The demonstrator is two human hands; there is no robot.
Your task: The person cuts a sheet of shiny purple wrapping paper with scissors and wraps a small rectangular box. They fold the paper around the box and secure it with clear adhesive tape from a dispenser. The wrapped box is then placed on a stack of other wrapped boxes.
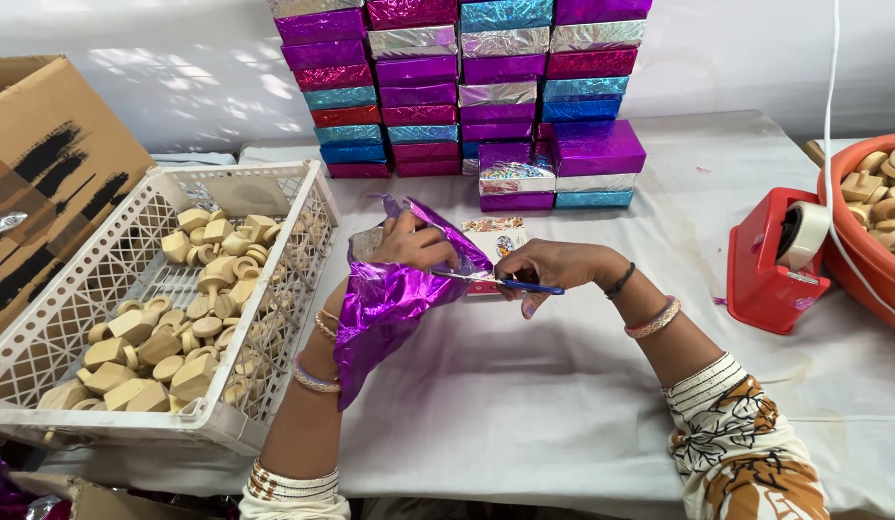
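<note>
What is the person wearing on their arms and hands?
The left hand has gold and purple bangles at the wrist and a cream sleeve with brown stripes. The right hand has a black band, pink bangles, and a cream sleeve with brown and black flowers.

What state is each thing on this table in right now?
Purple foil sheet: crumpled, held up by the left hand.
Scissors: in the right hand, blades at the foil.
White crate: partly filled with wooden pieces.
Wrapped boxes: stacked against the wall.
Red tape dispenser: loaded, untouched.
Orange tub: holding wooden pieces.
</note>
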